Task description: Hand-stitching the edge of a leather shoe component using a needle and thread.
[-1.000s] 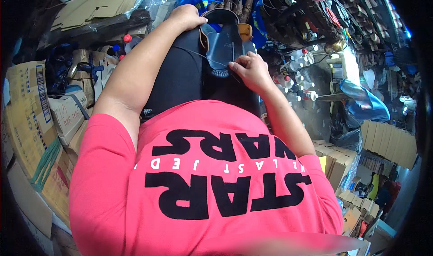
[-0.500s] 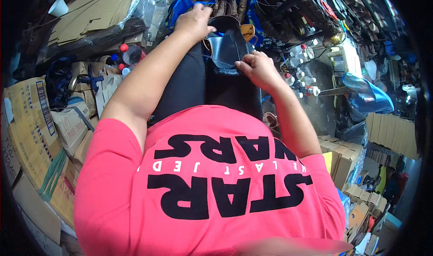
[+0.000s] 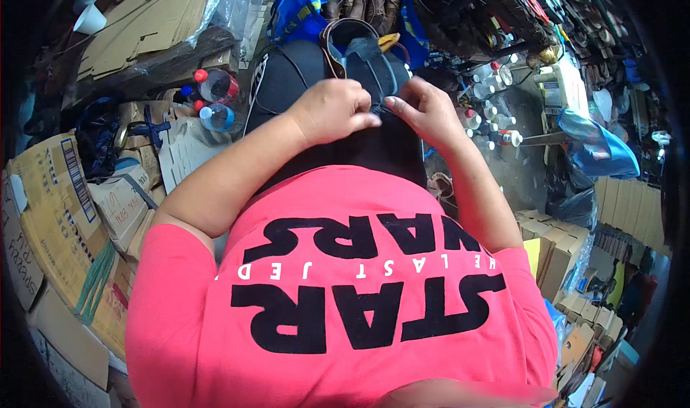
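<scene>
A dark leather shoe upper (image 3: pixel 374 59) with a tan inner edge lies between my knees, its collar opening facing away from me. My left hand (image 3: pixel 336 110) is closed, fingers curled and thumb pointing right, just in front of the upper's near left side; what it pinches is hidden. At the near end of the upper, my right hand (image 3: pixel 425 111) is closed, thumb and fingers together on its edge. A thin dark thread (image 3: pixel 289 62) loops over my left knee. A yellow-tan flap (image 3: pixel 389 42) sticks out at the upper's far right.
Beyond my knees a blue bag (image 3: pixel 291 24) holds several brown, shoe-last-like shapes (image 3: pixel 392 2). Plastic bottles stand at left (image 3: pixel 215 86) and right (image 3: pixel 509 137). Cardboard boxes (image 3: pixel 118 203) are stacked close on my left. A blue plastic bag (image 3: pixel 600 149) lies at right.
My left hand has come back toward me from the far side of the upper and closed beside my right hand. The upper has tilted, and a thread loop now shows over my left knee.
</scene>
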A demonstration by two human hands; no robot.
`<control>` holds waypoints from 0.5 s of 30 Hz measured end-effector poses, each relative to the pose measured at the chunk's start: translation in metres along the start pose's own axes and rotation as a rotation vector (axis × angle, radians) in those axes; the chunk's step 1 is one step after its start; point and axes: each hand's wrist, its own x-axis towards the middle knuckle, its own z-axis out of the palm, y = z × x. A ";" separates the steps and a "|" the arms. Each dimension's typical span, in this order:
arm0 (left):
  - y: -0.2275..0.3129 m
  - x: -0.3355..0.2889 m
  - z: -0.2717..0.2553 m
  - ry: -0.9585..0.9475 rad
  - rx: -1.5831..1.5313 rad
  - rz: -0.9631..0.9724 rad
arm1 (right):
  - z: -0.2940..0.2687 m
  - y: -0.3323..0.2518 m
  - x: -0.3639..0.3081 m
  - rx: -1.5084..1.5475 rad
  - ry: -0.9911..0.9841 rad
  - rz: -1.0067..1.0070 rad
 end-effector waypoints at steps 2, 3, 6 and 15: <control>-0.005 0.014 -0.006 0.014 -0.033 0.046 | 0.003 0.014 0.002 -0.032 -0.040 -0.059; -0.007 0.022 -0.007 0.069 -0.069 0.073 | 0.003 0.014 0.003 -0.002 -0.066 -0.113; -0.019 0.042 -0.005 0.066 -0.115 0.062 | 0.000 0.011 0.003 0.098 -0.190 -0.103; -0.035 0.058 0.002 -0.109 -0.181 0.028 | -0.025 0.015 -0.030 0.110 -0.240 -0.166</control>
